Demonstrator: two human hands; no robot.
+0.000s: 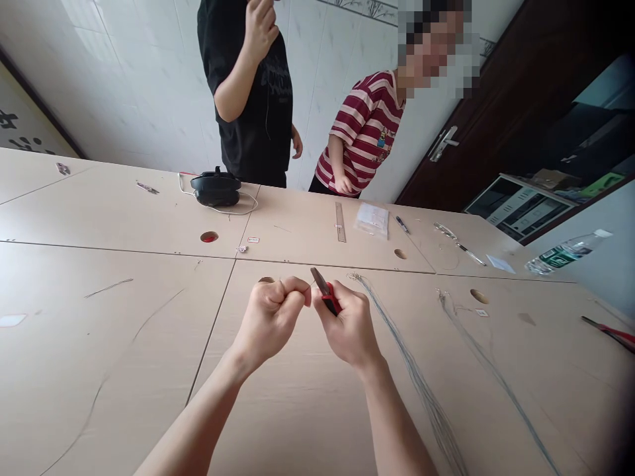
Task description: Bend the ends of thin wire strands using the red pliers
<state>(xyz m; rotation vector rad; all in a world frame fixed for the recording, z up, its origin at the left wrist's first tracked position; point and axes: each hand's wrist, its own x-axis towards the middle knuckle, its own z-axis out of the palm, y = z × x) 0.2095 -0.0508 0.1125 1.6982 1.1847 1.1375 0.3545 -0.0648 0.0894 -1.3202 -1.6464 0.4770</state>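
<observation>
My right hand (350,324) is wrapped round a pair of scissors (321,284) with red and black handles, their metal blades pointing up and to the left. Just beside it, my left hand (275,311) is closed with thumb and forefinger pinched, close to the blades. Whatever that pinch holds is too fine to make out. To the right of my hands lies a bundle of thin grey-blue strands (404,347), with small metal bits at its far end. A second strand bundle (496,370) lies further right.
Across the table (99,357) stand a person in black (255,112) and one in a striped shirt (370,132). A ruler (340,221), plastic bag (372,220), black pouch-like object (217,188), water bottle (565,253) and red-handled tool (612,334) lie about. A loose strand (103,382) lies left.
</observation>
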